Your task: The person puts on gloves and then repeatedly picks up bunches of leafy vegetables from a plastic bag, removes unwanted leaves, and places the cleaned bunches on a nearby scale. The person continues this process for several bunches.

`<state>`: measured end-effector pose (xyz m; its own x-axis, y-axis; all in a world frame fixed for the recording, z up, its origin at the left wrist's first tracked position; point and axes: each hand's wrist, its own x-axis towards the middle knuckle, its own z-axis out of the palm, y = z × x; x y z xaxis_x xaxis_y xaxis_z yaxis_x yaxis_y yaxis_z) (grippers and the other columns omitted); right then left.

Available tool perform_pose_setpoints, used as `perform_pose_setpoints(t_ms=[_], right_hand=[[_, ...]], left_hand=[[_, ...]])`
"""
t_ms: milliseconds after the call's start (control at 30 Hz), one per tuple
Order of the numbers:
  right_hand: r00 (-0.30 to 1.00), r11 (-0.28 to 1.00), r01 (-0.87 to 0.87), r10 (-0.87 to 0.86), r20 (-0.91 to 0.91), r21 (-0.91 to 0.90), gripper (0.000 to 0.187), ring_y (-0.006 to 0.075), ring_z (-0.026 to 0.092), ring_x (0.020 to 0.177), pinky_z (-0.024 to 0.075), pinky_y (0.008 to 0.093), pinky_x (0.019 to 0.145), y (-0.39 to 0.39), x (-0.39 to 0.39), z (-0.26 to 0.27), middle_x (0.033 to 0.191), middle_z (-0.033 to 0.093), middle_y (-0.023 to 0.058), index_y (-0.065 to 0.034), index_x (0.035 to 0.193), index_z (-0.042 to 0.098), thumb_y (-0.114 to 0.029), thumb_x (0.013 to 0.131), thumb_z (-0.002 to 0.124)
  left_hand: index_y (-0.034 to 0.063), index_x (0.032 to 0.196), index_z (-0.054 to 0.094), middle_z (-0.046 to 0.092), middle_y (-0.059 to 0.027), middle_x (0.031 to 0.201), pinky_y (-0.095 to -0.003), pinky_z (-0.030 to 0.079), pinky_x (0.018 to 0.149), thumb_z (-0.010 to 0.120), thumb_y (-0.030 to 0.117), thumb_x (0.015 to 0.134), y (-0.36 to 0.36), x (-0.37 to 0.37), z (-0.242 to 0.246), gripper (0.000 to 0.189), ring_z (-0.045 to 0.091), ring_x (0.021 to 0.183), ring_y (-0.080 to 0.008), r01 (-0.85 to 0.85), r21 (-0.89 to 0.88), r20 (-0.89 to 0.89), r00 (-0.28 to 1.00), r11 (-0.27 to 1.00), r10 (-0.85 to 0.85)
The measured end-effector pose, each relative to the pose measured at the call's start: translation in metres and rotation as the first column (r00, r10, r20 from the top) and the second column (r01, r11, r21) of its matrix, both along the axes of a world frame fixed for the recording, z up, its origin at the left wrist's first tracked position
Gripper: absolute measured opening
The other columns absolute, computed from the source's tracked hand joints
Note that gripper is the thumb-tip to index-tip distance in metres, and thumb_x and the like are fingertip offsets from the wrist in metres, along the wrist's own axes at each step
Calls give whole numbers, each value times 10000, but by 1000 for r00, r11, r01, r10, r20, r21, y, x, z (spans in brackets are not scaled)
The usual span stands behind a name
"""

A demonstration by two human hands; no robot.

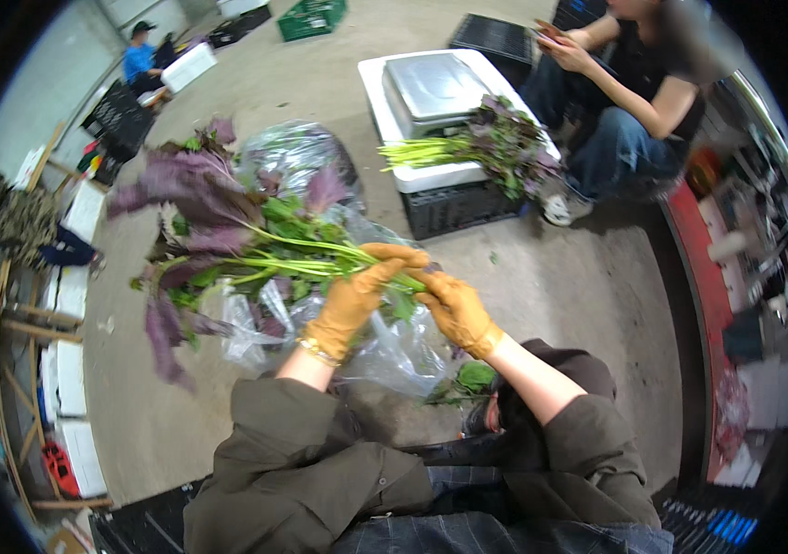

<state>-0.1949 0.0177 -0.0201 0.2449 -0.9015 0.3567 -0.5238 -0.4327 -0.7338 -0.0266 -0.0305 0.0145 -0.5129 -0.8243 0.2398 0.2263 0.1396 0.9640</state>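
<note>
Both my hands wear orange-yellow gloves. My left hand (pixel 356 298) is closed around the green stems of a bunch of purple-leaved greens (pixel 283 260), whose broad leaves spread to the left and are partly blurred. At the cut ends of the same stems, my right hand (pixel 455 308) grips with its fingers. Below the bunch, an open clear plastic bag (pixel 401 353) holds more leafy greens, partly hidden by my hands. Ahead to the right, another bunch with purple leaves (pixel 505 145) lies beside a metal-topped scale (pixel 435 86) on a white foam lid (pixel 415 179).
A black crate (pixel 460 208) supports the foam lid. A seated person (pixel 643 104) holds a phone at the right. Behind my bunch stands a filled plastic bag (pixel 297 156). Loose leaves (pixel 475 376) lie near my foot. Foam boxes (pixel 82 457) and two more people are at the left.
</note>
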Motion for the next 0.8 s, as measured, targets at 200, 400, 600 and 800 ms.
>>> perform_pose_setpoints(t_ms=[200,400,600,800], right_hand=[[948,918,-230,137,286,322,182,196,547,546,430,309,532,4,2,12,597,532,107,-14,853,488,-194,870,473],[967,930,-187,118,225,315,325,339,548,621,430,372,570,3,7,11,656,546,187,-3,867,507,-321,821,553],[988,894,-51,111,-110,444,402,356,572,751,442,419,656,0,-1,10,784,596,185,-25,912,519,-392,762,586],[990,954,58,-18,-140,293,383,352,551,851,449,402,720,-1,0,3,921,556,210,-28,1045,497,-211,725,606]], left_hand=[[-22,914,562,549,-52,871,-295,476,794,440,201,892,2,-7,-7,255,562,818,-131,-143,-152,32,988,978,150],[-8,995,508,293,43,502,-292,461,724,429,345,881,-1,-7,-6,379,363,483,-68,158,489,-446,890,858,90],[-43,983,515,549,-86,713,-300,483,755,384,370,895,9,-20,-9,442,560,687,-152,-134,242,-39,988,961,148],[-7,974,565,492,-144,1188,-294,385,884,321,545,850,13,-42,-8,616,469,1082,-227,-4,51,95,995,999,-1]])
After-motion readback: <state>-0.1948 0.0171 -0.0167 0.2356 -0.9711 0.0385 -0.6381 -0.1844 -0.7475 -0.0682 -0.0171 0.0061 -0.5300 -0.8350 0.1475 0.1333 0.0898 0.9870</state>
